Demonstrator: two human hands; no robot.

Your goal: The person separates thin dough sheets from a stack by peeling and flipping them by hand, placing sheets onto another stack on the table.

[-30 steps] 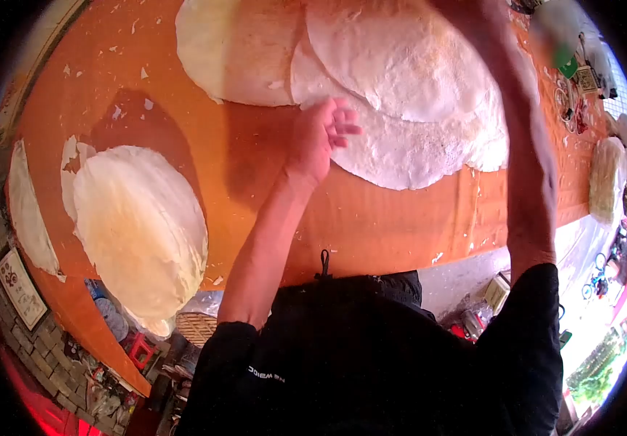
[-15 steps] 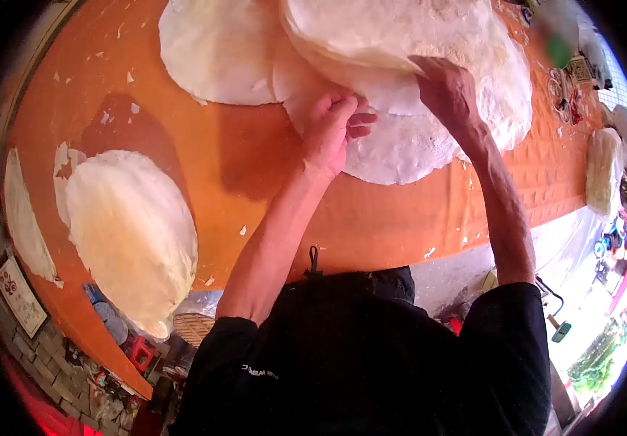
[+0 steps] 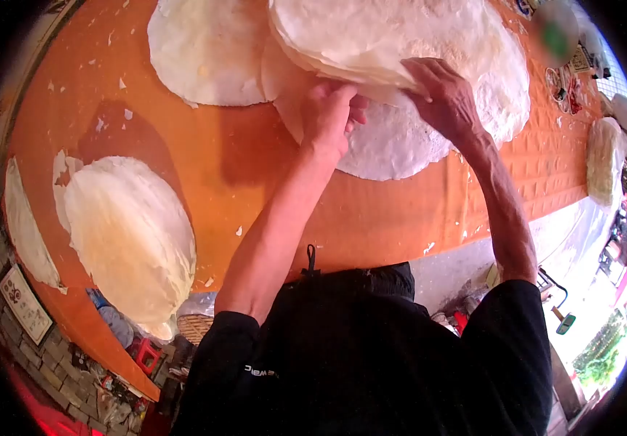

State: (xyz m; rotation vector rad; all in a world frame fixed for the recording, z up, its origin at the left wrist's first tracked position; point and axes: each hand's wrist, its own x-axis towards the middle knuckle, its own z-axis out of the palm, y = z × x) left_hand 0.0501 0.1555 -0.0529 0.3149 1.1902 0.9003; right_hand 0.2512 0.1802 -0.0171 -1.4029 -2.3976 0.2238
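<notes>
Thin, pale round sheets (image 3: 386, 36) lie in a layered pile at the top of the orange table. My right hand (image 3: 441, 98) grips the near edge of the upper sheets, which are raised off those beneath. Close to the same edge, my left hand (image 3: 328, 116) has its fingers curled in; whether it pinches the sheet is too hard to make out. Another pale round sheet (image 3: 208, 54) lies flat to the left of the pile. Below the raised edge, a lower sheet (image 3: 393, 145) rests on the table.
An orange-covered table (image 3: 255, 196) spans the view, with small white flakes on it. At the left is a separate stack of round sheets (image 3: 128, 232) beside a narrow strip (image 3: 30, 225). A plastic-wrapped bundle (image 3: 604, 160) and cords (image 3: 564, 87) are at the right.
My right hand has come down from the top and taken hold of the sheets' edge, which is now lifted. My left hand has moved slightly right, its fingers now curled near that edge.
</notes>
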